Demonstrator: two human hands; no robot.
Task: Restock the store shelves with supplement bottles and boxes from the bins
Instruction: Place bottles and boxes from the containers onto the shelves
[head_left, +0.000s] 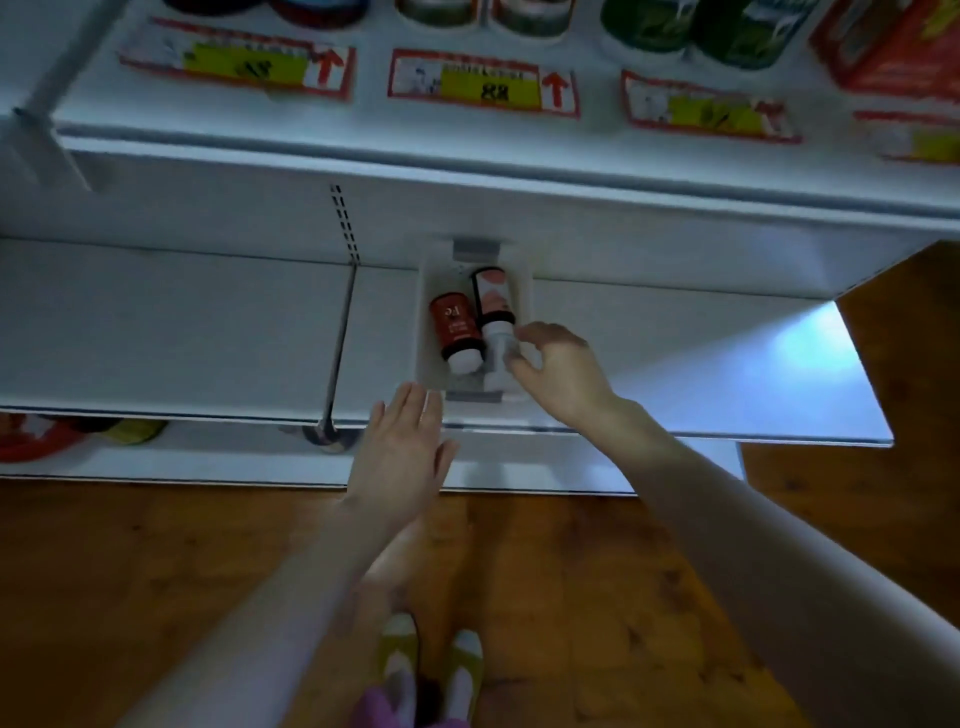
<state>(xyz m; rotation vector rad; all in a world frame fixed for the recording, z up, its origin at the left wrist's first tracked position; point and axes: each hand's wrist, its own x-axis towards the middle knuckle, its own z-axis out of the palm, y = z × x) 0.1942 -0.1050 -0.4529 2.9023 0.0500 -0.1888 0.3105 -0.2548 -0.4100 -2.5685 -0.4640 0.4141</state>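
A clear plastic bin (525, 291) sits on the white lower shelf (182, 332). Two supplement bottles lie in it on their sides: a red bottle with a white cap (453, 327) on the left and a white-and-pink bottle with a white cap (491, 306) on the right. My right hand (558, 371) reaches into the bin's near right corner, with its fingertips curled around the cap end of the white-and-pink bottle. My left hand (402, 447) hovers flat with fingers together over the shelf's front edge, just left of the bin, holding nothing.
The upper shelf (467, 150) carries price tags (483, 83) and rows of jars, green bottles (691, 26) and a red box (898, 47). A slotted upright (345, 223) divides the back panel. Wooden floor (156, 571) and my feet in yellow slippers (431, 660) lie below.
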